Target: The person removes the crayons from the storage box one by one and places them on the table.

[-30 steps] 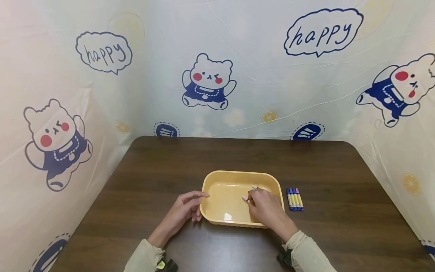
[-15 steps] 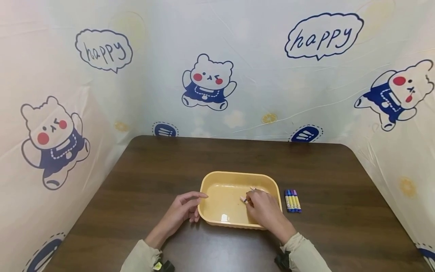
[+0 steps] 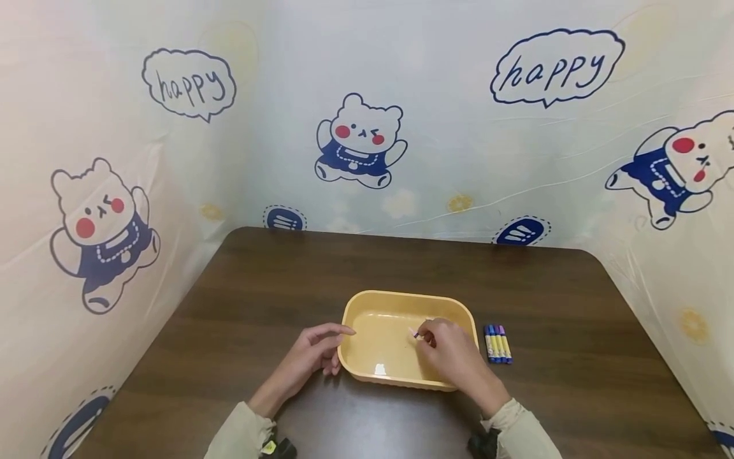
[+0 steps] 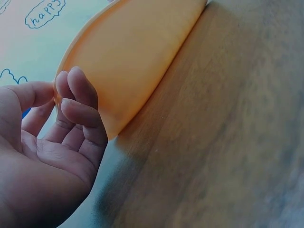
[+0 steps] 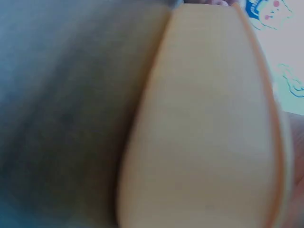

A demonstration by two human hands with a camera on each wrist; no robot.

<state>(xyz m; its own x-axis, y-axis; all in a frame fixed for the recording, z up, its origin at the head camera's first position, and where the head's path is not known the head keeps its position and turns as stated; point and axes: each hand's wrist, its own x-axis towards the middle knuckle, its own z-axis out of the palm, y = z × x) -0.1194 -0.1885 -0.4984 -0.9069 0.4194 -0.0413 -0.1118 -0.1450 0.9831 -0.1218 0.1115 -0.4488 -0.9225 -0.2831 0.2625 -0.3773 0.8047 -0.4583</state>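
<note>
A shallow yellow plastic tub [image 3: 378,382] stands on the table in the head view. My left hand [image 3: 312,354] holds its left rim, and in the left wrist view the curled fingers [image 4: 80,111] lie against the tub's outer wall [image 4: 133,57]. Inside the tub, toward the right, my right hand [image 3: 453,350] pinches a small crayon-like stick [image 3: 415,333] with a pale tip and a dark band; the rest of it is hidden by the fingers. The right wrist view is blurred and shows mostly the tub's outer wall [image 5: 204,118].
Several crayon-like sticks [image 3: 497,344] with blue and purple ends and yellow wrappers lie side by side just right of the tub. The dark wooden table [image 3: 287,274] ends at a printed cloth backdrop [image 3: 436,146] on the back and sides.
Two pale tips showed by the right fingers earlier; now one shows. The right fingers have shifted slightly around the stick. My left hand stays at the rim, and the head view has shifted slightly.
</note>
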